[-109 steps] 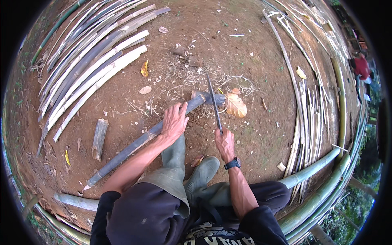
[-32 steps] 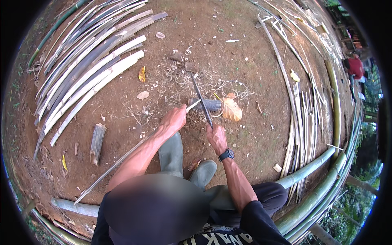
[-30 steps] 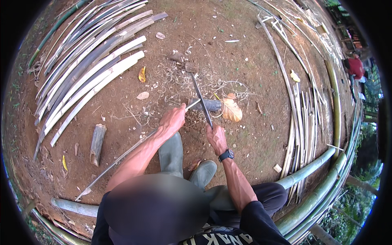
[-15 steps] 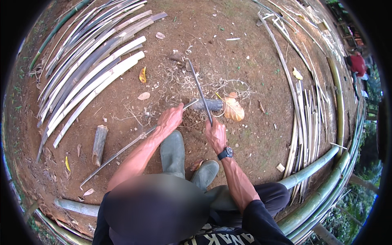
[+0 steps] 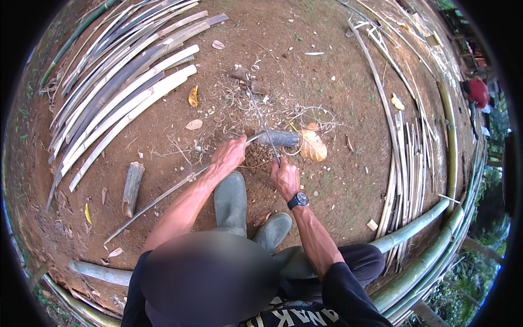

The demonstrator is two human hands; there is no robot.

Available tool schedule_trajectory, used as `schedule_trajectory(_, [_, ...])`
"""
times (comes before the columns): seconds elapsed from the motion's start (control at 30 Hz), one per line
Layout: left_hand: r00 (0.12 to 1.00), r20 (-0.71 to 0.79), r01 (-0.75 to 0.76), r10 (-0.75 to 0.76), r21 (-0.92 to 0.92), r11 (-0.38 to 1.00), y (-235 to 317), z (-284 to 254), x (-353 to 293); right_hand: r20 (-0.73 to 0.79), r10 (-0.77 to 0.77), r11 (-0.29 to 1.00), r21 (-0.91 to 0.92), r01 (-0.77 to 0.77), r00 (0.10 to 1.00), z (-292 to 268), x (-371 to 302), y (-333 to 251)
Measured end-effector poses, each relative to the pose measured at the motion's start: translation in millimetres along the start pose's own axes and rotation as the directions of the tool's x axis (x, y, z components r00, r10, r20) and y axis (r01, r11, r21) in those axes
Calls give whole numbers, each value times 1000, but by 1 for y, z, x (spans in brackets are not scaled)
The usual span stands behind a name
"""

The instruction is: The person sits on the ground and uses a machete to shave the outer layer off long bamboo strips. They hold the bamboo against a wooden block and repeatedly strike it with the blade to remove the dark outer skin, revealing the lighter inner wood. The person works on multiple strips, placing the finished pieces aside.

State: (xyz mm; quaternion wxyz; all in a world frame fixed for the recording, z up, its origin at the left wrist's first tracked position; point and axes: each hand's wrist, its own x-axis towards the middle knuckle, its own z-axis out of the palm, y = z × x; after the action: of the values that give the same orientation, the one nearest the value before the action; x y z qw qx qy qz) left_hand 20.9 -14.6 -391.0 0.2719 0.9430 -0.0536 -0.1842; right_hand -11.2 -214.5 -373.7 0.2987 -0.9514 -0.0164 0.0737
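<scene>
We note the left hand (image 5: 229, 154) closed around a long split-bamboo strip (image 5: 155, 204), which runs off toward eight o'clock and ends at two o'clock beside a short bamboo block (image 5: 286, 139). The right hand (image 5: 285, 178) is wrapped round a long knife (image 5: 273, 148), blade toward eleven. We judge the strip light, springy lengthwise, splintery-edged; best held near its upper end, clear of the blade.

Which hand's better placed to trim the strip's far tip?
Right, I'd say: the right hand grips the knife, its blade by that tip. The left hand is occupied holding the strip.
</scene>
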Motion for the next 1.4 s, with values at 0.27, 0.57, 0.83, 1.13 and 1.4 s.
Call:
schedule_trajectory(0.27, [998,-60,-27,27,-4,1000,-7,2,-3,-195,-126,980,130,153,973,-13,13,-38])
schedule_trajectory(0.57, [1000,-15,7,-7,-9,1000,-5,2,0,22,-4,1000,-26,4,1000,-2,3,-11])
schedule_trajectory(0.83, [1000,-7,-9,9,-9,1000,-6,3,4,6,-6,999,-38,6,1000,-4,2,-4])
schedule_trajectory(1.13, [997,-73,-8,5,-42,999,-8,2,-1,-52,-47,996,69,51,998,-18,11,-37])
schedule_trajectory(1.4, [999,-31,-8,8,-22,1000,4,-5,0,76,43,996,-76,-37,996,-3,-3,26])
